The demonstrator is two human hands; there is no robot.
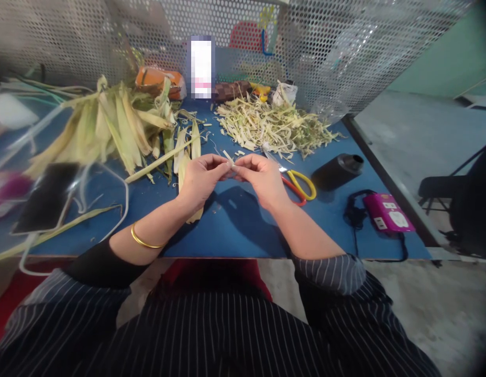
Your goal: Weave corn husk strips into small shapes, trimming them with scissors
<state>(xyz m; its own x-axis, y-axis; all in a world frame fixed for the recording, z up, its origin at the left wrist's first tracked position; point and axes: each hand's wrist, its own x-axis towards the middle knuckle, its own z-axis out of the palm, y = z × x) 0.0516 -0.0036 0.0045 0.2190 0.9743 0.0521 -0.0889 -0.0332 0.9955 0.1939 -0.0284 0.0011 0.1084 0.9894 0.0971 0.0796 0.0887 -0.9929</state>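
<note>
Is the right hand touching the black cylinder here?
Apart: the head view shows scissors and blue tabletop between the right hand and black cylinder.

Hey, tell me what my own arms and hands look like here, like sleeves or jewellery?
Your left hand and right hand are ungloved. A smooth gold bangle circles the left forearm. Dark sleeves with thin pale stripes cover both upper arms, and a plain black layer shows below the left one.
</note>
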